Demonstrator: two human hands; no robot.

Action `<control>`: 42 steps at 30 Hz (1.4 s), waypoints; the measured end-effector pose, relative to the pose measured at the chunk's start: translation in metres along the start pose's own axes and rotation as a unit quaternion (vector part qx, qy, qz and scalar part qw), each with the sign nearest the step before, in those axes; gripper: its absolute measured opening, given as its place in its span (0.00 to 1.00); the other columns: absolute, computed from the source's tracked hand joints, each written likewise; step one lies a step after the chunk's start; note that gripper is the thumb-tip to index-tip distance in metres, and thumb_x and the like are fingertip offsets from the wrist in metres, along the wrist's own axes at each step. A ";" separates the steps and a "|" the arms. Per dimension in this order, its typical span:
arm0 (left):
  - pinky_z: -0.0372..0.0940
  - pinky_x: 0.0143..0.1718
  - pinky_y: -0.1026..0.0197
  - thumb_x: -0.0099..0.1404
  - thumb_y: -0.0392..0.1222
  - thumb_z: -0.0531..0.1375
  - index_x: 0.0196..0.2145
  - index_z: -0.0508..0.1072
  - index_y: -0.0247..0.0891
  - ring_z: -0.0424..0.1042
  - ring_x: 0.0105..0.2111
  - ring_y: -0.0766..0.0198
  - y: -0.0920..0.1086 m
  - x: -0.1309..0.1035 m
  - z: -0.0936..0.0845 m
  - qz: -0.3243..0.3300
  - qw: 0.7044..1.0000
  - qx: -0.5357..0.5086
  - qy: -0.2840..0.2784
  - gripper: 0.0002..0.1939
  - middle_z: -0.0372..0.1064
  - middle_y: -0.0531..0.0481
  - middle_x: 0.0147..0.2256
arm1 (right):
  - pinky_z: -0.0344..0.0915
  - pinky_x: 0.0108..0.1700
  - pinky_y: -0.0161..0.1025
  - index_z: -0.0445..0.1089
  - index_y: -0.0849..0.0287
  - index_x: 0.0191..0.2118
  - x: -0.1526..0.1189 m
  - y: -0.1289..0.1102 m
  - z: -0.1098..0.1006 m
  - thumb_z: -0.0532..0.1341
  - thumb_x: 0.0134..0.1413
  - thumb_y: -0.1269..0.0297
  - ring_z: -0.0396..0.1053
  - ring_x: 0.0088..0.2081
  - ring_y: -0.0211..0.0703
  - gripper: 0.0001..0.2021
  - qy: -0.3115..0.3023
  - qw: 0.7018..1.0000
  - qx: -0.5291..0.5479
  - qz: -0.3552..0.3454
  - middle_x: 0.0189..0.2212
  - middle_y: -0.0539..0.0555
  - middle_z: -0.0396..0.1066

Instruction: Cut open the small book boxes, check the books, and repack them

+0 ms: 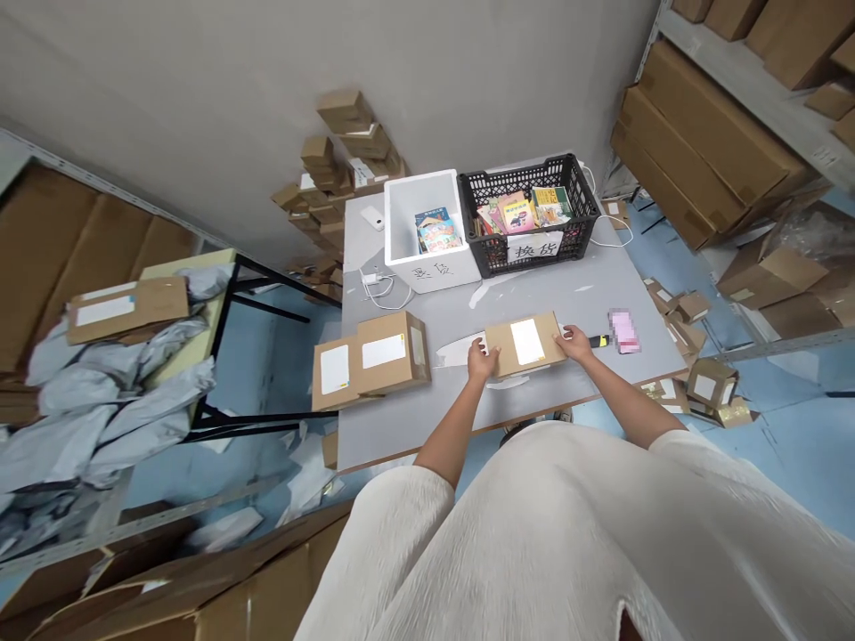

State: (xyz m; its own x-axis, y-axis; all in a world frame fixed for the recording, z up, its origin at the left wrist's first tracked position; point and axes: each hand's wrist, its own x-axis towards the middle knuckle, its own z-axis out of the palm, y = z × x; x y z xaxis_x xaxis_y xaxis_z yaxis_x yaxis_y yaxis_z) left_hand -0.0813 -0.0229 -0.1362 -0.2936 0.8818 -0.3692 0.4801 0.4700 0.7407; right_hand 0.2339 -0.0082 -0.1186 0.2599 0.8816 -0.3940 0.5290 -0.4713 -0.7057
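Observation:
A cardboard box [500,347] with a white label lies near the front edge of the grey table [401,432]. My left hand [482,361] grips its left end, and my right hand [573,343] grips its right end. Just past my right hand lies a black and yellow tool [599,341], partly hidden by that hand. Two more labelled boxes, a larger one [394,374] and a flatter one [326,392], rest together at the table's left edge.
Behind are a white foam box [437,272] and a black crate [487,258], both holding books. A pink item [624,331] lies at the right. White cable [387,289] and a small white device [372,218] lie left. Parcels cover the side table [220,307].

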 end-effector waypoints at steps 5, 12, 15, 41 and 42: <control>0.71 0.60 0.48 0.64 0.42 0.70 0.72 0.63 0.43 0.76 0.59 0.49 0.003 0.005 0.004 -0.006 0.998 -0.058 -0.013 0.41 0.71 0.35 0.64 | 0.71 0.64 0.48 0.73 0.57 0.62 0.001 -0.010 0.003 0.68 0.57 0.58 0.78 0.56 0.53 0.27 -0.009 1.000 0.026 -0.005 0.59 0.61 0.78; 0.71 0.59 0.55 0.64 0.38 0.67 0.79 0.50 0.43 0.78 0.58 0.55 0.021 0.000 0.000 -0.003 0.988 -0.125 -0.085 0.51 0.75 0.38 0.63 | 0.72 0.65 0.51 0.64 0.57 0.72 -0.001 -0.026 0.009 0.66 0.48 0.68 0.77 0.58 0.53 0.42 -0.044 0.990 0.133 -0.025 0.63 0.64 0.76; 0.72 0.57 0.57 0.69 0.46 0.65 0.79 0.50 0.44 0.78 0.58 0.55 0.036 -0.003 -0.008 -0.033 0.993 -0.105 -0.047 0.47 0.73 0.38 0.64 | 0.74 0.61 0.50 0.64 0.54 0.72 -0.003 -0.036 0.006 0.67 0.50 0.64 0.78 0.57 0.53 0.41 -0.029 0.989 0.144 -0.010 0.64 0.62 0.75; 0.72 0.51 0.57 0.70 0.45 0.66 0.61 0.72 0.38 0.78 0.45 0.58 0.032 -0.013 -0.011 0.022 0.998 -0.054 0.031 0.24 0.77 0.45 0.46 | 0.76 0.50 0.45 0.77 0.59 0.49 -0.008 -0.025 0.002 0.68 0.55 0.54 0.80 0.42 0.48 0.19 -0.007 0.991 0.136 0.019 0.39 0.55 0.81; 0.72 0.52 0.57 0.70 0.45 0.66 0.61 0.72 0.39 0.78 0.45 0.58 0.033 -0.014 -0.012 0.021 0.998 -0.054 0.031 0.24 0.78 0.45 0.46 | 0.76 0.50 0.45 0.77 0.59 0.49 -0.008 -0.025 0.002 0.68 0.54 0.53 0.80 0.42 0.48 0.20 -0.005 0.991 0.136 0.019 0.39 0.55 0.81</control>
State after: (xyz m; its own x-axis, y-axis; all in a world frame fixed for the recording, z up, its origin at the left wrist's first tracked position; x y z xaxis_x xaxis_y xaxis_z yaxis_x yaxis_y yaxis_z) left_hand -0.0709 -0.0201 -0.1001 -0.3263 0.8952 -0.3035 0.4031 0.4222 0.8120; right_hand 0.2165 -0.0036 -0.0987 0.2672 0.8638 -0.4272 0.2824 -0.4940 -0.8223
